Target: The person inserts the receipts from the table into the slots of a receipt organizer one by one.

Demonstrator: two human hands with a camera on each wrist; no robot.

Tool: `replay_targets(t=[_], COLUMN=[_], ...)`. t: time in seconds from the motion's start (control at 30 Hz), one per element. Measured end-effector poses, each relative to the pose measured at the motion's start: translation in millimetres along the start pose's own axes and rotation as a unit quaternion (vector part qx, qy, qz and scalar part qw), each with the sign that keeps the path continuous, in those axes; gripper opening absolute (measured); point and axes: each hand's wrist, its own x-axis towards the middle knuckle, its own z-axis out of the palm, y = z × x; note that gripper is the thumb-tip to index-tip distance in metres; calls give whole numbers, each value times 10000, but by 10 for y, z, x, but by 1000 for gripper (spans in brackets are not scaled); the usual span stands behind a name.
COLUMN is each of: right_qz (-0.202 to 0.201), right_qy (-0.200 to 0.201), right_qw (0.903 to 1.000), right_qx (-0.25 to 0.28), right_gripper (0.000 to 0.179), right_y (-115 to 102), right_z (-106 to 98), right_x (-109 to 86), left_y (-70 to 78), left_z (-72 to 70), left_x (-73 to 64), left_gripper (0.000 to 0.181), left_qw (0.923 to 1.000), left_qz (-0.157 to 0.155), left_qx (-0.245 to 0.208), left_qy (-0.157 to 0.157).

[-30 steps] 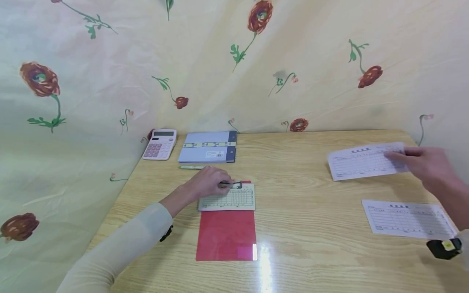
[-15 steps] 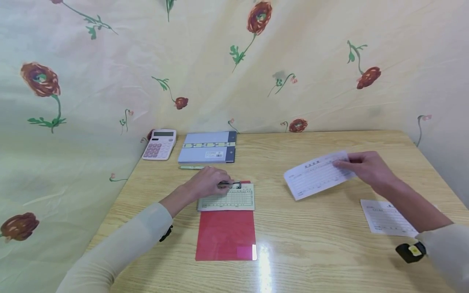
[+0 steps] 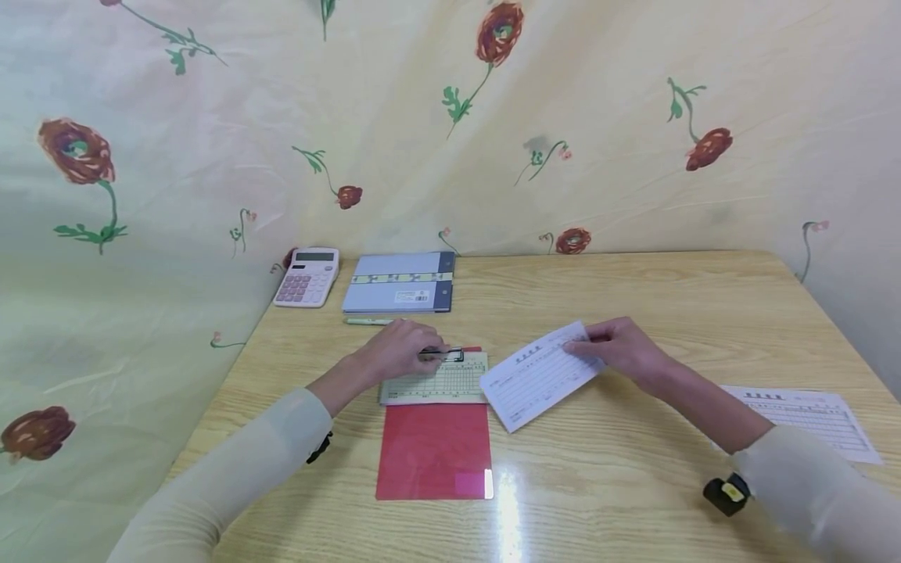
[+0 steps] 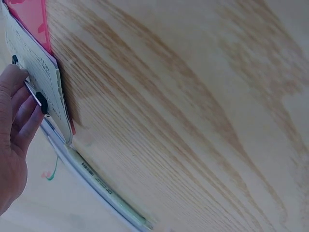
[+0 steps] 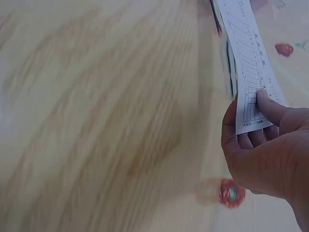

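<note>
My left hand (image 3: 400,349) pinches the metal clip (image 3: 454,355) at the top of a red clipboard (image 3: 432,453). Under the clip lies a pale green stack of printed forms (image 3: 461,383); in the left wrist view the thumb and fingers squeeze the clip's black-edged levers (image 4: 42,102). My right hand (image 3: 626,352) holds a white printed form (image 3: 538,379) by its right end, thumb on top and fingers beneath. This form is tilted, and its left corner reaches the right edge of the stack in the head view. The right wrist view shows the same form (image 5: 248,63) above the table.
Another white form (image 3: 820,422) lies at the right, partly hidden behind my right forearm. Behind the clipboard are a light green pen (image 3: 367,321), a blue notebook (image 3: 397,285) and a pink calculator (image 3: 306,277). A floral curtain (image 3: 619,117) hangs along the table's back edge.
My right hand has carried the white form leftward from the right side to the clipboard's edge, its left end dipping lower. My left hand has stayed on the clip.
</note>
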Motion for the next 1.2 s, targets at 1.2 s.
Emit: replay_targets(t=[1.2], right_qz=[-151], right_qy=[-445], right_qw=[9987], right_qx=[-194], right_gripper=[28], right_y=[-368], right_z=[936], right_x=[274], left_y=[10], left_z=[-17], left_x=[12], left_gripper=[24], left_qw=[9998], left_qz=[-92], left_qx=[116], left_qy=[-94])
